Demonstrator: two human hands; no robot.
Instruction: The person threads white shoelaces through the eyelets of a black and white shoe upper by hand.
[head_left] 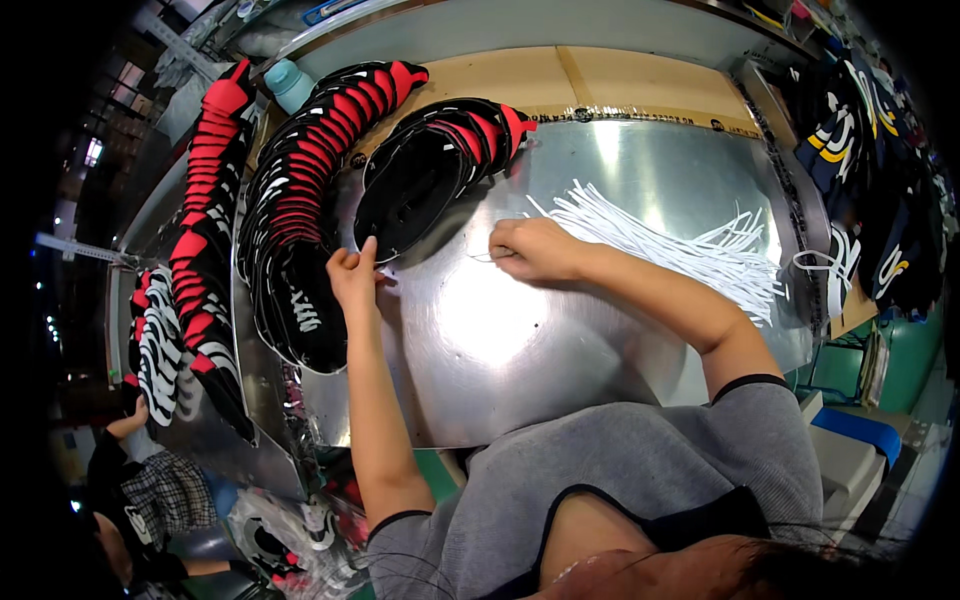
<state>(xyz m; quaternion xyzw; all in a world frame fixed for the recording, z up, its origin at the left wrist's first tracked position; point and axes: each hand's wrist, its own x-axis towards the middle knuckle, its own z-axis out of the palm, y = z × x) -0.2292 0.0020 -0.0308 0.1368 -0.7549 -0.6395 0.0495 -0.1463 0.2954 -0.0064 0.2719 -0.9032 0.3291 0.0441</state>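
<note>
My left hand (354,272) pinches the near edge of a flat black shoe-upper piece (415,190), the front one of a short overlapping stack with red tips. My right hand (533,249) is closed on the end of a thin white lace (482,257) that runs toward the left hand. Both hands rest over a shiny metal worktop (520,350). A bundle of white laces (660,240) lies spread just beyond my right wrist.
Longer fanned rows of black and red upper pieces (300,190) (205,220) lie to the left. Dark pieces with yellow and white marks (860,150) hang at the right. A teal bottle (290,85) stands at the back left. Another person's hand (130,415) shows at the lower left.
</note>
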